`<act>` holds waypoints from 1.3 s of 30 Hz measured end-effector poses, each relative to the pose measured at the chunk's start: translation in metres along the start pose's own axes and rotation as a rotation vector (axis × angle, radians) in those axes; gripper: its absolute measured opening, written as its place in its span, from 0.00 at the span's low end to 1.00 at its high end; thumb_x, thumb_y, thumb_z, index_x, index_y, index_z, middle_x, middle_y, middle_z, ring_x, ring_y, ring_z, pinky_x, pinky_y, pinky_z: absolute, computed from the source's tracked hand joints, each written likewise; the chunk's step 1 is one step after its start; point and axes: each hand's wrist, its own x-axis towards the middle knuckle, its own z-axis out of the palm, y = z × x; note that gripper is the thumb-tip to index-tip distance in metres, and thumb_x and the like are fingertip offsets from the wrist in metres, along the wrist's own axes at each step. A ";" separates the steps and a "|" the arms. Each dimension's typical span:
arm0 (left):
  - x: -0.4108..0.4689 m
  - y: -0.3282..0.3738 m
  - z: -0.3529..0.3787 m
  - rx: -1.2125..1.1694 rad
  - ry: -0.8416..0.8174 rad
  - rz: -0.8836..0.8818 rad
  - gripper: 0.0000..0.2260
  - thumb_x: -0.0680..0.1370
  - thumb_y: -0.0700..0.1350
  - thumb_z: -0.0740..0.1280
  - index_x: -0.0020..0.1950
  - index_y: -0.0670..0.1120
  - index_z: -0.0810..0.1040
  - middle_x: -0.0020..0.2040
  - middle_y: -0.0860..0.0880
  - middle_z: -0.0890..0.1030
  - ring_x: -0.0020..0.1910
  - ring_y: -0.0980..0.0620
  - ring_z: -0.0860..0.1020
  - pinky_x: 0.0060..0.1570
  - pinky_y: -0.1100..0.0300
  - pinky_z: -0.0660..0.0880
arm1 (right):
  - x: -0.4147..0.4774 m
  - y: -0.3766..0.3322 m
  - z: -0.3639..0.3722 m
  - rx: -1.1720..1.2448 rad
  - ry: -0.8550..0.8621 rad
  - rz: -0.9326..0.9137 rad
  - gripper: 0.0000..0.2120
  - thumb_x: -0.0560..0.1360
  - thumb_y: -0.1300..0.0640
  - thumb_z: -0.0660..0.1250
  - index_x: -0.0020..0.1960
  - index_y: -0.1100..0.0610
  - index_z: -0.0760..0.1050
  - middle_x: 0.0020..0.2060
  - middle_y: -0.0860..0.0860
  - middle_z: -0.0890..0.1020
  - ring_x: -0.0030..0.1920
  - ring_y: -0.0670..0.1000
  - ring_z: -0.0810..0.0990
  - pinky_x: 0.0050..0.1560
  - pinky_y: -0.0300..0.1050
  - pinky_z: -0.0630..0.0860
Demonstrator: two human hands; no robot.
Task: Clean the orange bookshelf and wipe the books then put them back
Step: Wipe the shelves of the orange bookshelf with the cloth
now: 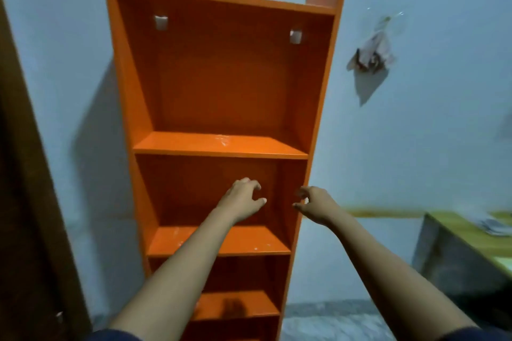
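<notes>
Head view: the orange bookshelf (pixel 221 77) stands upright against a pale blue wall (pixel 415 133), with white specks on its glossy boards and two pale notches in its back panel. The left hand (pixel 243 198) and right hand (pixel 314 203) hover at its second compartment, fingers loosely curled, holding nothing. A wooden table (pixel 457 232) stands nearby.

Orange bookshelf (pixel 221 77) upright against wall, shelves bare, white specks on boards, two pale back brackets.

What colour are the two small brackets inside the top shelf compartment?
The small square brackets are whitish; head view.
</notes>
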 end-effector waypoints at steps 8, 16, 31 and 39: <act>0.061 0.114 0.048 -0.067 -0.089 0.237 0.18 0.75 0.51 0.67 0.62 0.45 0.74 0.61 0.45 0.74 0.63 0.47 0.71 0.64 0.51 0.68 | -0.011 0.091 -0.069 0.005 0.132 0.180 0.18 0.74 0.56 0.66 0.63 0.56 0.73 0.59 0.55 0.77 0.59 0.52 0.75 0.54 0.41 0.70; 0.160 0.197 0.069 -0.151 -0.077 0.387 0.17 0.76 0.51 0.65 0.64 0.47 0.73 0.62 0.48 0.73 0.61 0.51 0.71 0.60 0.59 0.67 | 0.059 0.168 -0.136 0.074 0.253 0.220 0.18 0.74 0.57 0.66 0.63 0.56 0.73 0.59 0.55 0.76 0.50 0.50 0.75 0.43 0.37 0.71; 0.420 0.300 -0.008 -0.389 0.523 0.382 0.15 0.76 0.45 0.67 0.62 0.45 0.74 0.59 0.45 0.73 0.59 0.49 0.72 0.55 0.62 0.65 | 0.282 0.215 -0.334 0.347 0.583 -0.145 0.14 0.76 0.54 0.64 0.61 0.54 0.75 0.55 0.54 0.79 0.50 0.49 0.76 0.49 0.39 0.69; 0.494 0.321 -0.028 -0.361 0.691 0.430 0.18 0.77 0.42 0.65 0.66 0.44 0.71 0.64 0.45 0.70 0.59 0.51 0.71 0.55 0.65 0.65 | 0.369 0.203 -0.375 0.386 0.674 -0.325 0.20 0.77 0.54 0.63 0.69 0.53 0.67 0.63 0.57 0.69 0.64 0.53 0.70 0.62 0.44 0.66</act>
